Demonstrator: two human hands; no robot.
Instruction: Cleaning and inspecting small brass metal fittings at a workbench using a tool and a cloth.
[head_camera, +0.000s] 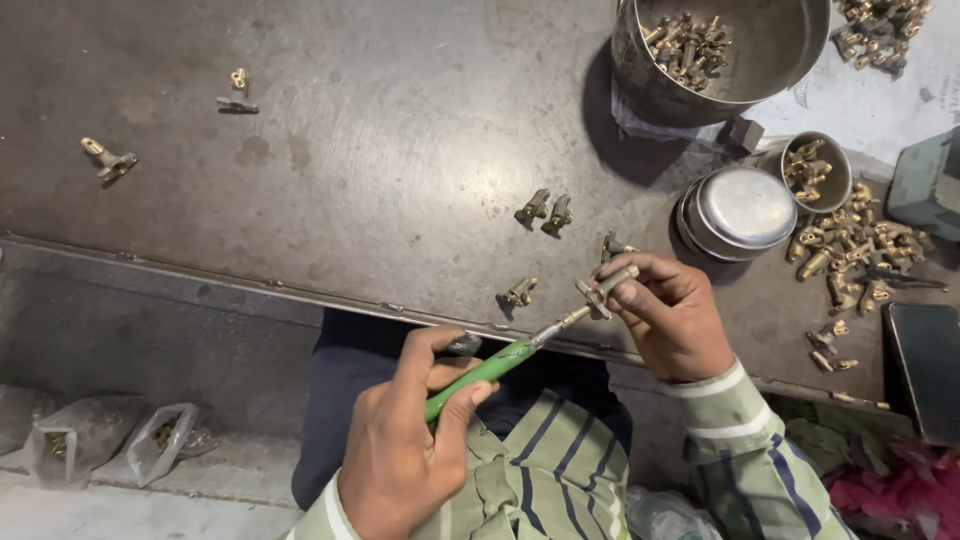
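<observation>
My left hand (410, 440) grips a green-handled screwdriver (490, 368) near the table's front edge. Its metal tip meets a small brass valve fitting (605, 288), which my right hand (670, 315) pinches between thumb and fingers just above the table edge. Three similar brass fittings (545, 212) lie loose on the dark metal table (380, 150) close to my hands, one of them (519, 293) right by the screwdriver shaft.
A large steel bowl (720, 55) with several brass fittings stands at the back right. A lidded steel tin (740, 210) and a small cup of fittings (815, 172) sit beside a loose pile (850, 250). More fittings (108, 160) lie far left. Plastic bags (150, 445) rest on the floor.
</observation>
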